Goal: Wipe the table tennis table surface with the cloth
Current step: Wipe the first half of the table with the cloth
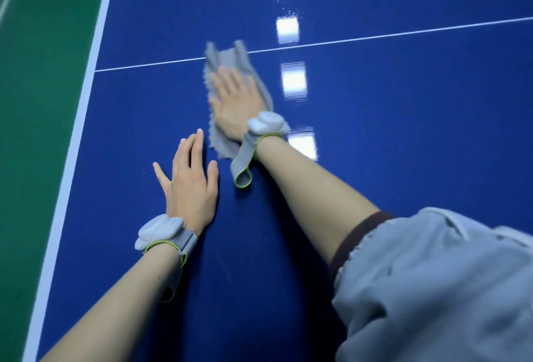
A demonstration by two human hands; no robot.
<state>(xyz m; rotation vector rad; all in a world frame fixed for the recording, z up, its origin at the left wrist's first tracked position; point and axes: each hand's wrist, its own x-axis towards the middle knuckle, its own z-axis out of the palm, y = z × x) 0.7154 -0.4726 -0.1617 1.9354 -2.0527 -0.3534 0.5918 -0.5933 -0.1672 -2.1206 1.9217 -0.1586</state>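
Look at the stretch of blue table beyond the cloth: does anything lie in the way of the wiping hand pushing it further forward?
Nothing visible does. The right hand lies flat on the grey cloth, and the table ahead holds only its painted white line, light reflections and small droplets. The left hand rests flat behind, out of the path.

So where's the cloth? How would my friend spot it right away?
Find the big blue table and the thin white line crossing it. The cloth lies on that line, flat under the right hand, ahead of the left hand. It is the only gray, rumpled, soft thing lying on the shiny blue top.
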